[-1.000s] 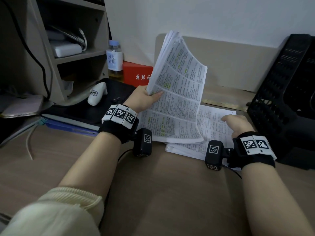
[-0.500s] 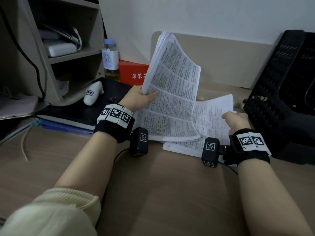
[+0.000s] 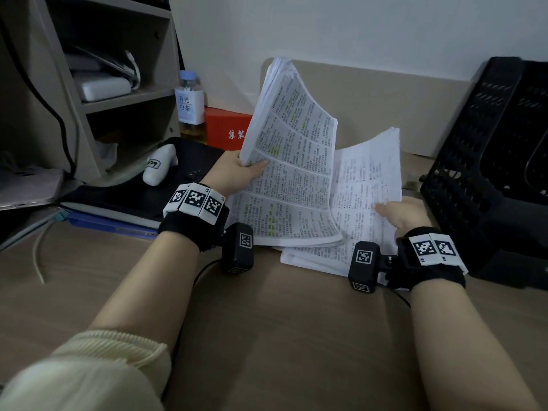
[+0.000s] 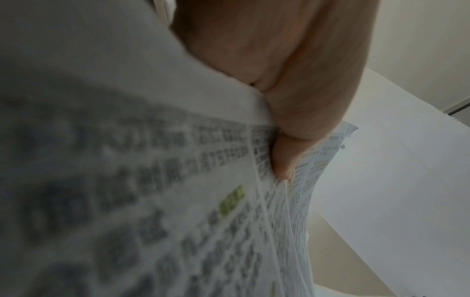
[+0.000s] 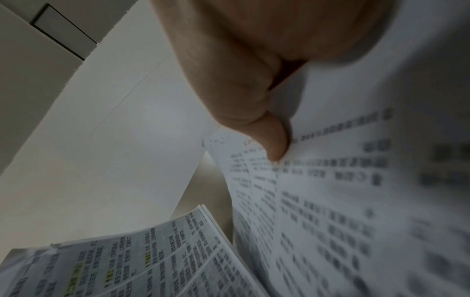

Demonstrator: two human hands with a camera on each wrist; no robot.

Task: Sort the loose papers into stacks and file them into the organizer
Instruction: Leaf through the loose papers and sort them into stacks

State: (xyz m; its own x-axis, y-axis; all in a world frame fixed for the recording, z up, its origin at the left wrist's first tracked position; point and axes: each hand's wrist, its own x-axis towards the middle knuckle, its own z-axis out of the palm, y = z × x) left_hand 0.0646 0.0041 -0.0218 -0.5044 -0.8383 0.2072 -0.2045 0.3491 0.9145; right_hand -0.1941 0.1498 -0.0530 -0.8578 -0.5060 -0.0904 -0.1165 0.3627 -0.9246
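The left hand (image 3: 234, 173) grips a thick sheaf of printed pages (image 3: 292, 161), thumb on the front sheet, lifting it nearly upright off the desk (image 3: 267, 336). At its 3 o'clock the right hand (image 3: 403, 213) pinches the edge of a thinner raised batch of sheets (image 3: 367, 179), thumb on top. Both bundles rise from the paper stack (image 3: 311, 259) lying flat between the wrists. The black mesh organizer (image 3: 489, 173) stands at 3 o'clock, just beside the right hand.

Matt printed paper sheets (image 3: 293, 179), matt wood-look desk (image 3: 267, 336).
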